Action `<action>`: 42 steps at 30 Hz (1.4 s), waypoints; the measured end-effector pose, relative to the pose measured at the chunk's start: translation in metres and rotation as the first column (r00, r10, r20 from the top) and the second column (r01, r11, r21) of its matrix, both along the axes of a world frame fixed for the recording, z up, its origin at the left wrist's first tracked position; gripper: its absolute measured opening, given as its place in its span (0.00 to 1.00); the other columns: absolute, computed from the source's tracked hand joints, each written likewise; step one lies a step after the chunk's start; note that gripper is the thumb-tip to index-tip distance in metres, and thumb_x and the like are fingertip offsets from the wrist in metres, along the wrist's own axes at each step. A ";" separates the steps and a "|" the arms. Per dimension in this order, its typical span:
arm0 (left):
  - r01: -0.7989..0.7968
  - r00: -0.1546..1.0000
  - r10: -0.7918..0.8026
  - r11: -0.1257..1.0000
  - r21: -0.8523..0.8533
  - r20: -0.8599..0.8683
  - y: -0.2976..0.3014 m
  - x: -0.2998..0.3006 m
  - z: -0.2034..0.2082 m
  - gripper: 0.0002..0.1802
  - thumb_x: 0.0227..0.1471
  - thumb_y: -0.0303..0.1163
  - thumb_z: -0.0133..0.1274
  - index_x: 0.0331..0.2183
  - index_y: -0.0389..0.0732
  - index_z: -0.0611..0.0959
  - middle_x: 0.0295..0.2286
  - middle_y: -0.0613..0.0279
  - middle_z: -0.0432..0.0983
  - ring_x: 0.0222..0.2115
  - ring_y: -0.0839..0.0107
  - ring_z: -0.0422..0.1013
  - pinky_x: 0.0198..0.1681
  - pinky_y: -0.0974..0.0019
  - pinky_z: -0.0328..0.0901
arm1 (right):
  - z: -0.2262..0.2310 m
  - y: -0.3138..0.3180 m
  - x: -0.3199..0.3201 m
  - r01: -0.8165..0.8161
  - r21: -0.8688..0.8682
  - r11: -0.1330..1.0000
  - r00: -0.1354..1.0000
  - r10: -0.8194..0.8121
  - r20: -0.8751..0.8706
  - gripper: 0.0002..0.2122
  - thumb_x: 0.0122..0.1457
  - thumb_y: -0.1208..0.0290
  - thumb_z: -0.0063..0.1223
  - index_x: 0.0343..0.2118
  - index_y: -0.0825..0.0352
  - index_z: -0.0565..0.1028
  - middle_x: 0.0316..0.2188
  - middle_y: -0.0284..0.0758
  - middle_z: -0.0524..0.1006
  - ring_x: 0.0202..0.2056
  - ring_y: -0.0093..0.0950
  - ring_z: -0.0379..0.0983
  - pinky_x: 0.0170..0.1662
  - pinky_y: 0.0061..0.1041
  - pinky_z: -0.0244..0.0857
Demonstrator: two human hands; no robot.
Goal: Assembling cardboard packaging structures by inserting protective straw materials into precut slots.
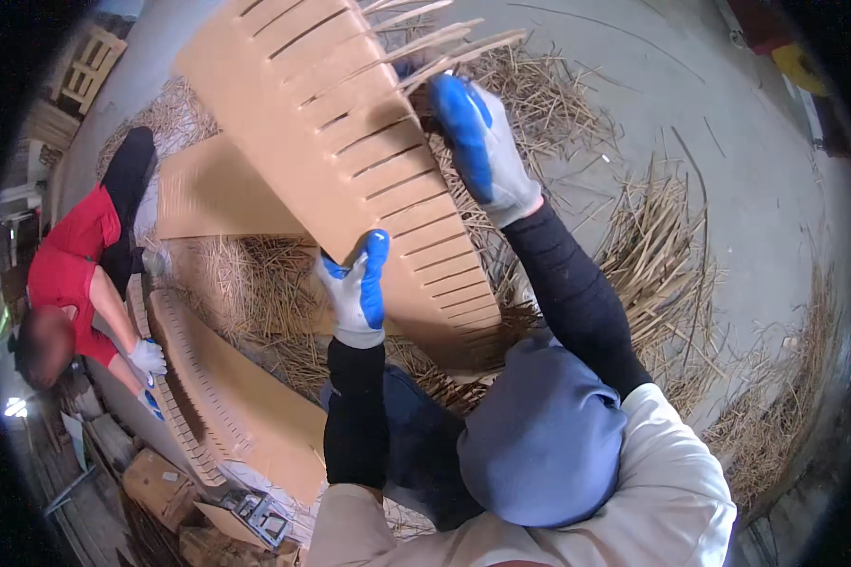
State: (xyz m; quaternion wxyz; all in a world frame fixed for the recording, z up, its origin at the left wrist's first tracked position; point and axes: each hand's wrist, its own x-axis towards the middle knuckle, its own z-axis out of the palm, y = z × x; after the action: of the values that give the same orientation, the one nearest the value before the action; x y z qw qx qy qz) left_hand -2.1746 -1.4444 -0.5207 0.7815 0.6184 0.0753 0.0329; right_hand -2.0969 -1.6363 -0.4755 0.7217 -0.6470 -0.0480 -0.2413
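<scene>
A long tan slotted panel (284, 85) slants across the upper middle, with a row of narrow slits along its right side. Several thin wooden strips (416, 57) stick out of slits at its upper end. My left hand (355, 288), in a white and blue glove, grips the panel's left edge, its thumb lying on the face. At the right edge, just below the protruding strips, is my gloved right hand (482, 142). Its fingers are curled closed, and what they hold is hidden. My bent knee (544, 435) is close to the panel's lower end.
Loose strips lie in heaps on the floor, one big pile (657, 255) at right. Another tan panel (222, 189) lies behind mine. At left a co-worker in red (71, 246) handles a slotted panel (184, 416). A cardboard box (161, 487) stands at lower left.
</scene>
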 end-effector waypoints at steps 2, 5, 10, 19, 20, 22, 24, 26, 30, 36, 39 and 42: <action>0.038 0.998 -0.036 0.998 -0.041 0.043 0.000 0.001 -0.001 0.22 0.49 0.20 0.54 0.48 0.33 0.70 0.41 0.60 0.72 0.39 0.73 0.69 0.44 0.71 0.65 | 0.000 0.002 0.015 0.092 -0.046 0.995 0.995 -0.094 -0.042 0.12 0.54 0.67 0.56 0.23 0.72 0.72 0.15 0.34 0.67 0.20 0.20 0.63 0.23 0.24 0.58; 0.024 1.000 -0.023 0.996 -0.085 0.014 -0.006 -0.001 0.003 0.23 0.48 0.18 0.54 0.48 0.32 0.70 0.41 0.60 0.72 0.40 0.71 0.70 0.46 0.67 0.67 | -0.004 -0.002 0.013 0.296 -0.433 0.851 0.955 -0.270 0.121 0.12 0.52 0.73 0.54 0.16 0.70 0.67 0.11 0.41 0.63 0.13 0.29 0.62 0.20 0.29 0.56; 0.066 0.998 -0.066 0.988 -0.139 0.007 -0.007 -0.007 0.002 0.25 0.47 0.18 0.55 0.48 0.33 0.69 0.40 0.57 0.72 0.38 0.68 0.72 0.45 0.63 0.69 | -0.051 -0.010 0.032 0.338 -0.132 0.932 0.928 -0.353 -0.118 0.07 0.50 0.75 0.51 0.18 0.69 0.70 0.12 0.39 0.68 0.13 0.37 0.64 0.19 0.31 0.57; -0.004 0.988 0.005 1.000 0.009 -0.155 0.021 0.001 -0.018 0.27 0.47 0.22 0.58 0.48 0.38 0.66 0.37 0.58 0.73 0.37 0.69 0.72 0.42 0.63 0.71 | -0.060 -0.032 0.022 0.092 0.611 0.786 0.982 0.031 -0.187 0.19 0.62 0.56 0.45 0.38 0.72 0.72 0.34 0.38 0.75 0.35 0.29 0.76 0.38 0.27 0.73; -0.019 0.988 0.029 0.997 0.072 -0.149 0.020 0.000 -0.019 0.26 0.47 0.22 0.57 0.47 0.38 0.66 0.37 0.57 0.72 0.37 0.69 0.72 0.42 0.62 0.71 | -0.051 -0.029 0.020 0.034 0.769 0.638 0.946 0.227 -0.230 0.17 0.63 0.59 0.42 0.41 0.72 0.72 0.39 0.37 0.74 0.41 0.28 0.74 0.43 0.28 0.71; -0.025 0.985 0.026 1.000 0.011 -0.168 0.015 0.002 -0.017 0.27 0.47 0.20 0.57 0.48 0.37 0.65 0.38 0.56 0.72 0.37 0.68 0.72 0.42 0.62 0.72 | -0.045 -0.011 0.014 -0.159 0.566 0.809 0.964 0.250 -0.087 0.16 0.64 0.61 0.42 0.43 0.71 0.71 0.42 0.35 0.72 0.44 0.26 0.71 0.45 0.27 0.70; -0.005 0.990 0.005 1.000 0.004 -0.142 0.008 0.005 -0.014 0.25 0.47 0.22 0.57 0.48 0.37 0.67 0.39 0.57 0.72 0.38 0.69 0.71 0.42 0.65 0.69 | -0.026 -0.002 0.016 -0.121 0.330 0.936 0.984 0.156 -0.080 0.14 0.61 0.63 0.47 0.38 0.73 0.72 0.36 0.37 0.72 0.37 0.23 0.68 0.39 0.25 0.65; 0.044 0.996 -0.039 0.997 0.060 -0.083 0.000 0.002 -0.010 0.21 0.50 0.28 0.57 0.46 0.36 0.72 0.40 0.62 0.72 0.38 0.74 0.69 0.44 0.70 0.64 | 0.006 0.001 0.016 0.019 -0.092 0.996 1.000 -0.017 0.019 0.14 0.58 0.65 0.51 0.32 0.75 0.71 0.27 0.41 0.72 0.29 0.22 0.64 0.33 0.26 0.61; 0.019 0.999 -0.020 0.998 -0.060 -0.032 -0.006 0.000 -0.005 0.21 0.48 0.19 0.55 0.46 0.33 0.72 0.39 0.60 0.72 0.39 0.71 0.70 0.45 0.66 0.67 | -0.008 0.003 0.034 0.395 -0.285 0.873 0.917 -0.353 0.187 0.14 0.56 0.69 0.53 0.17 0.72 0.71 0.11 0.44 0.66 0.13 0.35 0.62 0.20 0.29 0.55; 0.112 0.993 -0.110 0.992 -0.063 0.031 -0.007 -0.007 0.002 0.22 0.46 0.19 0.57 0.46 0.34 0.72 0.39 0.62 0.72 0.38 0.73 0.70 0.43 0.67 0.68 | -0.010 -0.003 0.020 0.317 -0.344 0.884 0.946 -0.318 0.056 0.13 0.63 0.64 0.44 0.34 0.70 0.75 0.21 0.33 0.76 0.22 0.19 0.69 0.27 0.21 0.63; 0.137 0.990 -0.141 0.982 -0.130 -0.016 0.005 -0.009 -0.003 0.24 0.47 0.24 0.59 0.46 0.35 0.71 0.38 0.64 0.72 0.35 0.74 0.70 0.40 0.69 0.68 | -0.026 -0.006 0.021 0.325 -0.193 0.926 0.937 -0.343 -0.066 0.12 0.63 0.65 0.41 0.38 0.69 0.73 0.27 0.35 0.76 0.27 0.23 0.72 0.32 0.23 0.68; 0.121 0.993 -0.117 0.974 -0.191 0.031 0.009 -0.020 -0.031 0.31 0.45 0.19 0.57 0.51 0.34 0.63 0.39 0.54 0.71 0.36 0.65 0.73 0.42 0.60 0.72 | -0.015 -0.021 0.035 0.145 0.925 0.352 0.985 0.032 -0.167 0.12 0.63 0.65 0.39 0.38 0.68 0.71 0.29 0.37 0.76 0.29 0.28 0.73 0.34 0.24 0.71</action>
State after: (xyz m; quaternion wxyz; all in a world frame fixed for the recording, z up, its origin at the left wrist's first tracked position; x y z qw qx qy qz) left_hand -2.1944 -1.4350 -0.5521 0.8390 0.5429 0.0335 -0.0153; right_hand -2.0621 -1.6569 -0.4901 0.9537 -0.1400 0.1764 -0.1994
